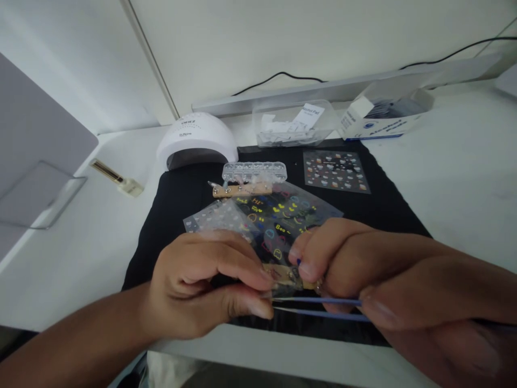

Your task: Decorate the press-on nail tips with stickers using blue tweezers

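My left hand is closed in a pinch at the centre, thumb and forefinger almost together. What lies between those fingertips is too small to name; a bit of clear film seems to show there. My right hand grips blue tweezers, whose tips point left and reach the left fingertips. The tweezers' two arms stand slightly apart. Behind the hands spreads a clear nail sticker sheet with neon doodles and "Boo~". A wooden strip shows between the hands, partly hidden by the fingers.
A white nail lamp stands at the back left, near a polish bottle. On the black mat are a clear compartment case, a wooden nail stand and sticker sheets. Behind are a plastic tub and an alcohol pad box.
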`<state>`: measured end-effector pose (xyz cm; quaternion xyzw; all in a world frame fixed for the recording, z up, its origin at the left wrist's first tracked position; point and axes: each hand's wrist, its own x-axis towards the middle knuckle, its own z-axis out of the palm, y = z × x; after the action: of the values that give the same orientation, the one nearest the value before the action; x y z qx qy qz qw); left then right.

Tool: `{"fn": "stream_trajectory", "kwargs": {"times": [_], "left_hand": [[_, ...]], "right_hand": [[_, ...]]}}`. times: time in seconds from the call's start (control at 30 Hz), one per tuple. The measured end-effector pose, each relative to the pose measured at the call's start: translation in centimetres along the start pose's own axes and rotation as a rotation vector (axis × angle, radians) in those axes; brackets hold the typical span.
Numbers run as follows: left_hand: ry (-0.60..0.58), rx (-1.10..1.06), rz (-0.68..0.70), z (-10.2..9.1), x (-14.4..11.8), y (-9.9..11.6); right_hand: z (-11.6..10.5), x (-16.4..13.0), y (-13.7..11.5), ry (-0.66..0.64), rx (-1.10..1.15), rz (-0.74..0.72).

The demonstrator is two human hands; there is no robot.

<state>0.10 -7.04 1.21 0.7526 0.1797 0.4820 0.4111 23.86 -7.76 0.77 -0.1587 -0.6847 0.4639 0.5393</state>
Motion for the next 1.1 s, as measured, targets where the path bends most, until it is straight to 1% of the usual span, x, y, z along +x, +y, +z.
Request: {"fn": "stream_trajectory", "kwargs": {"times": [0.07, 0.1, 0.3, 0.43, 0.6, 0.8, 0.97, 1.1], "left_hand": [[-0.008, -0.005, -0.004, -0.1, 0.0, 0.1], [-0.008, -0.008, -0.002, -0.1, 0.0, 0.1], [-0.009, -0.028, 0.000, 0.0, -0.1, 0.0], [-0.004, -0.034, 0.006, 0.0, -0.1, -0.1], [0.001, -0.041, 0.008, 0.0, 0.0, -0.2], [0.010, -0.048, 0.000, 0.0, 0.0, -0.1], [0.008, -0.022, 0.003, 0.1, 0.1, -0.1], [0.014, -0.002, 0.008, 0.0, 0.2, -0.2]], "right_hand": [[-0.2, 0.0, 0.0, -0.097, -0.106, 0.002], [-0.2, 0.0, -0.1, -0.121, -0.146, 0.001], [-0.1, 0.0, 0.1, -0.082, -0.172, -0.006], [-0.1, -0.4, 0.3, -0.096, -0.101, 0.015], [0.3, -0.2, 0.1, -0.066, -0.049, 0.024], [0.3, 0.0, -0.1, -0.045, -0.104, 0.048], [0.3, 0.4, 0.1, -0.064, 0.039, 0.032], [0.7, 0.8, 0.1, 0.002, 0.063, 0.033]]}}
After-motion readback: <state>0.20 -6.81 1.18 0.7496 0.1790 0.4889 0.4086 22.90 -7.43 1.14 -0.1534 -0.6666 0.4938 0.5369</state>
